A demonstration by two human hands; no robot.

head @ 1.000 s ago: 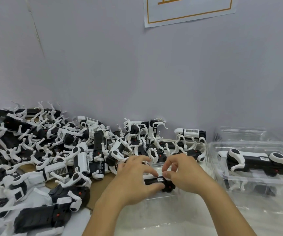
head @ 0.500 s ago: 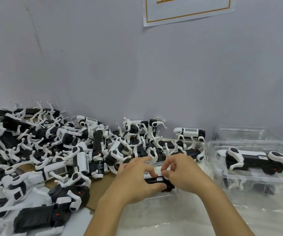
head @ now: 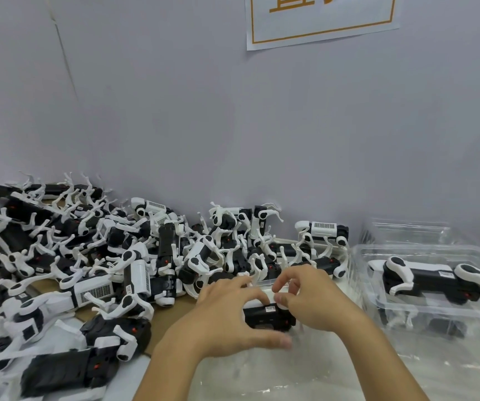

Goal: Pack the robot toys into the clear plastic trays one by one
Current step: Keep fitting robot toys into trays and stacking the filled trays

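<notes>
A black-and-white robot dog toy (head: pixel 267 316) sits between my hands over a clear plastic tray (head: pixel 262 369) in front of me. My left hand (head: pixel 227 316) grips its left end, thumb underneath. My right hand (head: pixel 311 299) holds its right end, fingers curled over the top. Most of the toy is hidden by my fingers. To the right, another clear tray (head: pixel 435 308) holds one packed robot toy (head: pixel 427 280).
A big heap of loose robot toys (head: pixel 88 261) covers the table's left and back, on brown cardboard (head: pixel 172 311). Empty clear trays (head: pixel 409 231) are stacked at the back right against the grey wall. A paper sign (head: pixel 319 18) hangs above.
My hands have stayed on the toy and shifted a little lower over the tray. My left thumb has spread wider under the toy.
</notes>
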